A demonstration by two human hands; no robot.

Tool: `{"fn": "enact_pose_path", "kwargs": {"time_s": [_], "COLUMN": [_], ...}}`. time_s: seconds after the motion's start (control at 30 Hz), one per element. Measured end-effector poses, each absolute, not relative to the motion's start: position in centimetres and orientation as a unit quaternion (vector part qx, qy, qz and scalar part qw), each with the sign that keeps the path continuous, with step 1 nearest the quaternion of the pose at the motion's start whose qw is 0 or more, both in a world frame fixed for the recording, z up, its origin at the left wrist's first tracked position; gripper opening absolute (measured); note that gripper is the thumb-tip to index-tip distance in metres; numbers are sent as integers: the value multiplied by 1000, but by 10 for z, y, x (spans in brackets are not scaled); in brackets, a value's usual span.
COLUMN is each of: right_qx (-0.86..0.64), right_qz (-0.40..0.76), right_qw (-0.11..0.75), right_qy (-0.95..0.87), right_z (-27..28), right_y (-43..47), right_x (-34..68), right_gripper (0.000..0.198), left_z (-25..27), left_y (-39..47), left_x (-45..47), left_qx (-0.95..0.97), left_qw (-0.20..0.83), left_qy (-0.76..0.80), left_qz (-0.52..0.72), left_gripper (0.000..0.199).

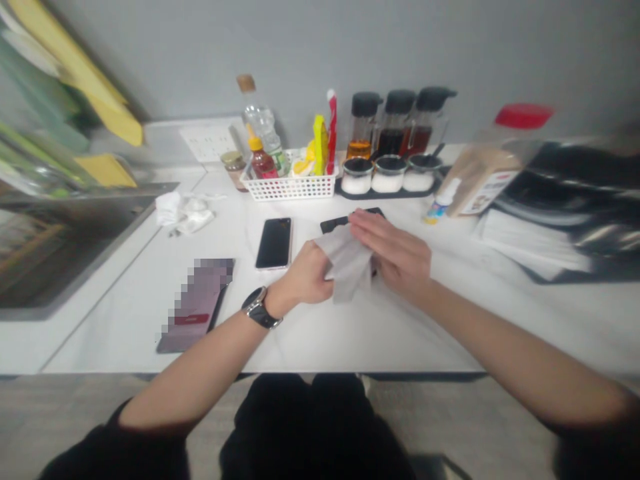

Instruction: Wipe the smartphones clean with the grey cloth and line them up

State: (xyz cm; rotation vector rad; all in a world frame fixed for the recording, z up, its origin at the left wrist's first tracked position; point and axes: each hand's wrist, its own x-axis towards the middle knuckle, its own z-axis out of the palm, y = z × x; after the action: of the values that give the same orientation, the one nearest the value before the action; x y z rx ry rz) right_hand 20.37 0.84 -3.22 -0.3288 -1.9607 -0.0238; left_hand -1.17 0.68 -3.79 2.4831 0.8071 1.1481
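A pale grey-white tissue (pixel 347 257) is stretched between my two hands above the counter. My left hand (pixel 311 275), with a black-strapped watch (pixel 261 308) on its wrist, is closed in a loose fist on the tissue's left side. Across the right side lie the long fingers of my right hand (pixel 397 250), pressed together on the tissue; its thumb is hidden. A small dark patch shows between tissue and right palm, too blurred to name. Behind the hands lies a flat black object (pixel 333 225), partly covered. Left of them rests a phone (pixel 274 243) with a dark screen.
A tablet-like device (pixel 200 307), partly pixelated, lies front left near the sink (pixel 90 260). Crumpled tissues (pixel 185 212) sit behind it. Along the wall stand a white basket (pixel 293 190), seasoning jars (pixel 389 175), a red-lidded container (pixel 487 173) and a small bottle (pixel 443 203).
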Motion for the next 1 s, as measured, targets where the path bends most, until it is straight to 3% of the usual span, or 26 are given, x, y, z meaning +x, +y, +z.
{"fn": "enact_pose_path", "kwargs": {"time_s": [0.17, 0.37, 0.47, 0.57, 0.73, 0.83, 1.0], "right_qx": [-335, -411, -421, -426, -420, -403, -381], "right_qz": [75, 141, 163, 162, 123, 129, 101], "right_qw": [683, 698, 703, 699, 681, 675, 690], "right_qy": [-645, -569, -549, -551, -588, -605, -607], "right_z": [-32, -24, -25, -24, -19, -24, -30], "right_y": [26, 36, 42, 42, 37, 35, 32], "right_x": [206, 207, 211, 212, 210, 209, 208], "right_gripper": [28, 17, 21, 25, 27, 27, 28], "left_z": [-16, -7, -11, -14, -17, -16, -12], "left_y": [-4, -4, 2, 12, 18, 12, -3], "left_x": [-19, -23, -23, -17, -5, -1, 7], "left_qx": [879, 873, 793, 635, 417, 384, 388], "left_qw": [23, -6, 97, 274, 629, 705, 719], "left_qy": [176, 231, 331, 418, 350, 341, 400], "left_qz": [443, 429, 503, 589, 555, 489, 417], "left_gripper": [59, 44, 46, 56, 50, 41, 39]}}
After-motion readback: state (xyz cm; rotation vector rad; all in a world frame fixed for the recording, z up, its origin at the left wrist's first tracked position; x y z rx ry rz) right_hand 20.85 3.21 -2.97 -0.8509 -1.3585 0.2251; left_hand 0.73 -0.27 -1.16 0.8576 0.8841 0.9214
